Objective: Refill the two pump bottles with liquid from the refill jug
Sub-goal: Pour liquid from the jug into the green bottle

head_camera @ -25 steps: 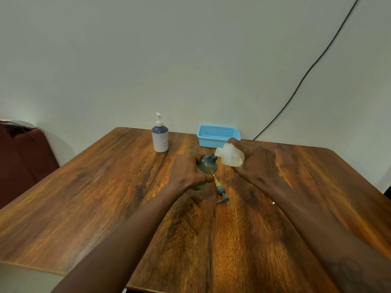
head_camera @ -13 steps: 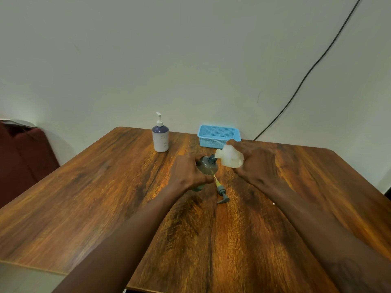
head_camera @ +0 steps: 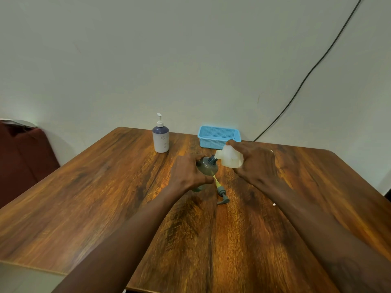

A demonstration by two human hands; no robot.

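— Where's the grey pump bottle (head_camera: 208,167)?
— Mid-table (head_camera: 105,187), with the left hand (head_camera: 188,173) wrapped round it. The right hand (head_camera: 256,163) grips the tilted refill jug (head_camera: 231,158), spout at its neck.
— And around it?
— The pump head (head_camera: 222,192) lies just nearer. The white pump bottle (head_camera: 160,137) stands behind-left and the blue basket (head_camera: 219,136) behind, both near the far edge. Wood runs wide either side.

Tipped jug (head_camera: 231,159) apparently meets open grey bottle (head_camera: 207,168).

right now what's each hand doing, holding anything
Left hand: grips the grey pump bottle.
Right hand: holds the refill jug, tipped with its spout at the bottle's open neck.
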